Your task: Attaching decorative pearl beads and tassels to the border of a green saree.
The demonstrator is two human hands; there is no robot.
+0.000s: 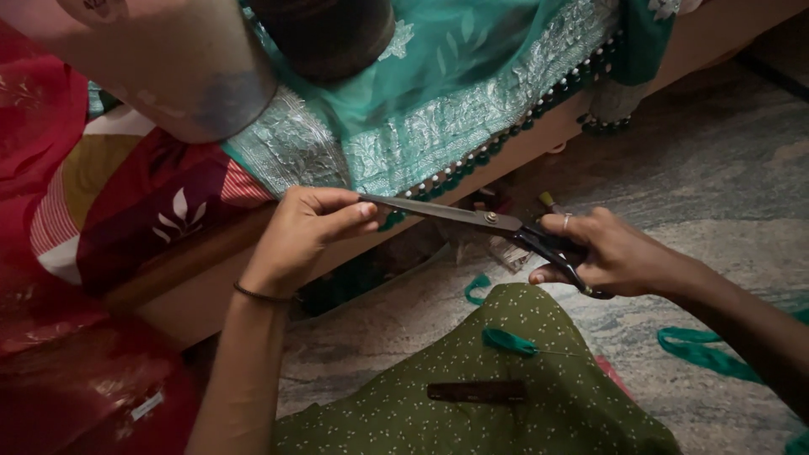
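Fingers (358, 209) of left hand (308, 232) pinch teal fabric edge (396, 217) at 9 o'clock of scissors (472, 217); right hand (607, 253) grips the handles. Keep edge taut, blades square.

scissors (472, 217) | black handles, steel blades shut | level, tip at teal cloth (438, 126)

One head-worn camera looks steeply down, close over both hands, toward the stone floor (725, 168).
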